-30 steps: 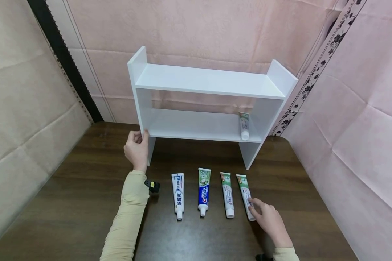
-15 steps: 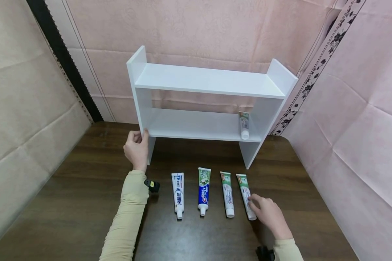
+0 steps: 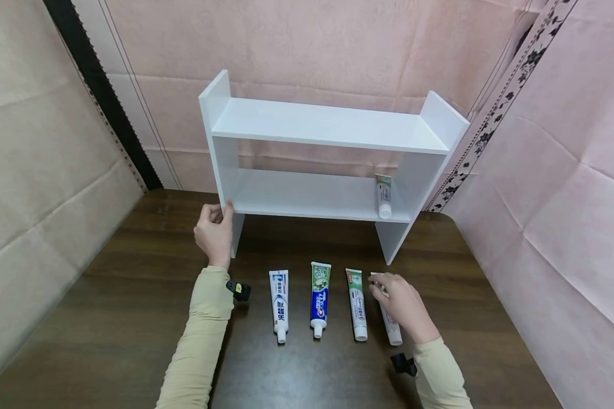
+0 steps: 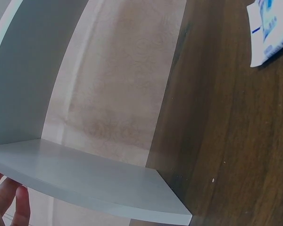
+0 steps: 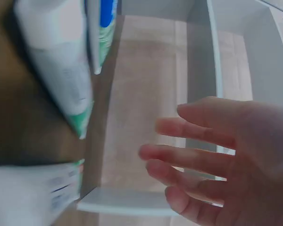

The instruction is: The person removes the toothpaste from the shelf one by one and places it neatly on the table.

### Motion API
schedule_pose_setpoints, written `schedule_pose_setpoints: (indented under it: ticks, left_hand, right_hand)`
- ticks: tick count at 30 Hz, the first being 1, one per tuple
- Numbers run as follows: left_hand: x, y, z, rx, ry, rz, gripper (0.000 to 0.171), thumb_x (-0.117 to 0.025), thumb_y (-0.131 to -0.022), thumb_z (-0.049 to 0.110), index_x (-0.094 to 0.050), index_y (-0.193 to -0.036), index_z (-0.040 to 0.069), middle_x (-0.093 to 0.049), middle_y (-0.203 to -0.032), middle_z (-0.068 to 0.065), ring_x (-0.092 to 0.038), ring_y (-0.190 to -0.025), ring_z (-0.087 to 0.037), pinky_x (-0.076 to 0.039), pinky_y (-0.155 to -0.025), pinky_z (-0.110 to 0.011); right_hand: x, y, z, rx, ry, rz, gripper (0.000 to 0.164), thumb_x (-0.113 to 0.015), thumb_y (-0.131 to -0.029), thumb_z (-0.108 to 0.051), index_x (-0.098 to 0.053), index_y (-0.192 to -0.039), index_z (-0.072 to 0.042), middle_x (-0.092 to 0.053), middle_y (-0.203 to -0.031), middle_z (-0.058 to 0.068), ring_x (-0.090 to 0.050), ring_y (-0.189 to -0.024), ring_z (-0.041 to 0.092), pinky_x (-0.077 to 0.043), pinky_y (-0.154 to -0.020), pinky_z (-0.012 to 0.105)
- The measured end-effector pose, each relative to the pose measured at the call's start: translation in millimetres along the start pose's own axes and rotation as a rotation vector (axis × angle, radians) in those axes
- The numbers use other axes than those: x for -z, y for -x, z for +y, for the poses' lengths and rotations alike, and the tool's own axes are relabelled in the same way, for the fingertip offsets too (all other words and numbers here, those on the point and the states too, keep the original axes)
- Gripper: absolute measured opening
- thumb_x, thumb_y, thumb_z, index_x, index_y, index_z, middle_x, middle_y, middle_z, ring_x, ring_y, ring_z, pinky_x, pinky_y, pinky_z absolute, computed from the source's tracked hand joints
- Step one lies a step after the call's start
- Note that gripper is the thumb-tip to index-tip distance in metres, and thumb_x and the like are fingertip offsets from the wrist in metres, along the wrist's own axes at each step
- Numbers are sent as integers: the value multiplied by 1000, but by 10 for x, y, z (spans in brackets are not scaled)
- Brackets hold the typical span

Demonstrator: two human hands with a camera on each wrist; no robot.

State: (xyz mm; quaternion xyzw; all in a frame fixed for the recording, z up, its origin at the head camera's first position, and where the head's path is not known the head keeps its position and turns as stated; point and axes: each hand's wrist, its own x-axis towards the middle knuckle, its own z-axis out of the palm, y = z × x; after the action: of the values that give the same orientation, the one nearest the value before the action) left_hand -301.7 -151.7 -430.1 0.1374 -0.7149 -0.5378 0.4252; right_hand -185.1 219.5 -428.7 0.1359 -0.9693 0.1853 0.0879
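Green-and-white toothpaste tube (image 3: 391, 329), capped, lay rightmost of four on the dark wood counter (image 3: 107, 318), cap toward the near edge. Right hand (image 3: 399, 304) rested over its far end, fingers relaxed and spread, gripping nothing. Left hand (image 3: 214, 233) was curled round the left side panel of the white two-tier shelf (image 3: 327, 128). Pink fabric backdrop (image 3: 307, 51) behind and to the right. Count: toothpaste tubes, five; four on the counter, one on the lower shelf (image 3: 384, 196) at right. Shelf units, one.
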Motion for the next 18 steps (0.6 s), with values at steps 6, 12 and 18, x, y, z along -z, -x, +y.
schedule_pose_setpoints:
  ticks: [6,12,18]
  left_hand:
    - [0,-1,-7,5,-7,-6,40,-65,-88,46,-70,-94,7,-77,-97,-9,-73,-86,-21,-48,-73,-27]
    - [7,6,-10,11,-13,-6,39,-65,-88,45,-69,-94,7,-76,-98,-10,-73,-87,-22,-49,-75,-32]
    - [12,4,8,17,-3,-4,39,-66,-88,45,-70,-93,7,-76,-97,-10,-73,-87,-22,-49,-75,-32]
  right_hand:
    - [137,-213,-106,53,-19,136,33,-62,-94,-17,-63,-125,-7,-64,-117,15,-60,-107,32,-52,-83,49]
    - [283,-414,-122,3,-45,244,44,-59,-96,-20,-52,-138,-12,-56,-124,18,-55,-110,35,-51,-79,51]
    - [355,-598,-76,-51,-50,356,46,-60,-95,-19,-51,-139,-14,-54,-126,20,-52,-110,38,-49,-74,54]
